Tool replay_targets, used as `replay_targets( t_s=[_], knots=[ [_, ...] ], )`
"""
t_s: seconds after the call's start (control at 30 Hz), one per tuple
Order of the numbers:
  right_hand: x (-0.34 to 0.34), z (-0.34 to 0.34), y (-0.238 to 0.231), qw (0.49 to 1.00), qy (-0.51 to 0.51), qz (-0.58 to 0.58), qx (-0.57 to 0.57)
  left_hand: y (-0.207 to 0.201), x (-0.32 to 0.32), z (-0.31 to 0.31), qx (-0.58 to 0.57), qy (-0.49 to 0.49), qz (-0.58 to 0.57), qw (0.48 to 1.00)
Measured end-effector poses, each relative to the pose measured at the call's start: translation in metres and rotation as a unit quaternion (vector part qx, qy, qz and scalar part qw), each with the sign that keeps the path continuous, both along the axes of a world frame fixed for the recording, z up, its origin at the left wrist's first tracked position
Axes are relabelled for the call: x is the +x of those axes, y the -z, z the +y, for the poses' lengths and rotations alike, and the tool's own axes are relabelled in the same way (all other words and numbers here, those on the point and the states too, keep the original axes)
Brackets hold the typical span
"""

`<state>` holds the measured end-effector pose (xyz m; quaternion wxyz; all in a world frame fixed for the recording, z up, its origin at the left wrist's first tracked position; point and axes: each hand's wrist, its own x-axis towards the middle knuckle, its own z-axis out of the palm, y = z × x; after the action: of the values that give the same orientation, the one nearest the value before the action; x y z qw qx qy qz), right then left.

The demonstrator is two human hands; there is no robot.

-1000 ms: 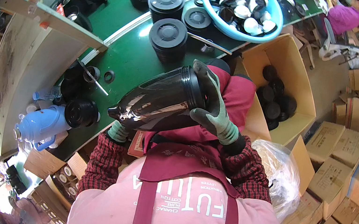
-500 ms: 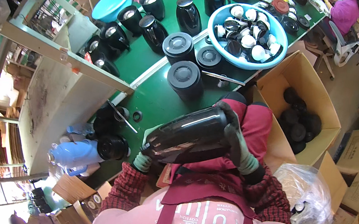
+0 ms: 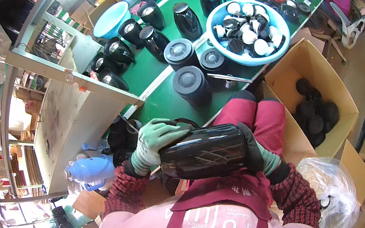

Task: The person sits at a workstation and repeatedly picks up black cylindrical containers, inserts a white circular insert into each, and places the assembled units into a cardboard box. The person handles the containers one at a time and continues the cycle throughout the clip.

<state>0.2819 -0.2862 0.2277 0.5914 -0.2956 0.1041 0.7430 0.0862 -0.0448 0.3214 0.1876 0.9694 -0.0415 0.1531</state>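
Observation:
A glossy black thermos jug body lies almost level across my lap. My left hand, in a pale green work glove, grips its left end, with fingers stretched over the top of that end. At the other end my right hand, in a glove with a dark palm area, is wrapped round the jug; some of its fingers are out of sight. Just beyond the jug, several black cylinders with round ridged tops stand on the green table. Beside them lies a metal rod-like tool.
A light blue basin full of black and white lids sits on the table. Black jugs stand further back. An open cardboard box holding black round parts is at right, near a clear plastic bag. Left are a blue jug and metal frame.
My left hand has come up from beside the jug's left end and now lies over its top. The jug has turned closer to level. The whole view has shifted slightly.

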Motion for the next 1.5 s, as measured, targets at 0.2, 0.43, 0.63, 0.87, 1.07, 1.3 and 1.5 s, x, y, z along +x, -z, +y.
replay_targets(
  t_s=[0.2, 0.43, 0.63, 0.87, 1.07, 1.3, 1.5],
  knots=[
    [0.02, -0.012, 0.004, 0.798, 0.166, -0.548, 0.191, 0.062, -0.021, -0.022, -0.645, -0.165, 0.081, 0.742],
    [0.022, -0.001, 0.035, 0.688, 0.157, -0.646, 0.291, 0.062, -0.003, -0.031, -0.465, -0.196, 0.004, 0.864],
    [0.015, -0.009, 0.005, 0.828, 0.128, -0.505, 0.205, 0.084, -0.013, -0.027, -0.581, -0.186, 0.028, 0.792],
    [0.003, -0.001, -0.002, 0.921, 0.168, -0.32, 0.147, 0.028, 0.011, -0.018, -0.084, -0.086, -0.04, 0.992],
    [0.014, -0.036, -0.013, 0.878, 0.038, -0.452, 0.156, 0.047, -0.014, -0.024, -0.459, -0.211, 0.102, 0.857],
    [0.012, -0.034, 0.018, 0.939, 0.13, -0.299, 0.111, 0.025, 0.022, -0.022, -0.057, -0.049, -0.026, 0.997],
    [0.013, -0.023, -0.016, 0.87, 0.231, -0.35, 0.26, 0.085, -0.01, -0.026, -0.608, -0.111, 0.037, 0.785]
  ],
)
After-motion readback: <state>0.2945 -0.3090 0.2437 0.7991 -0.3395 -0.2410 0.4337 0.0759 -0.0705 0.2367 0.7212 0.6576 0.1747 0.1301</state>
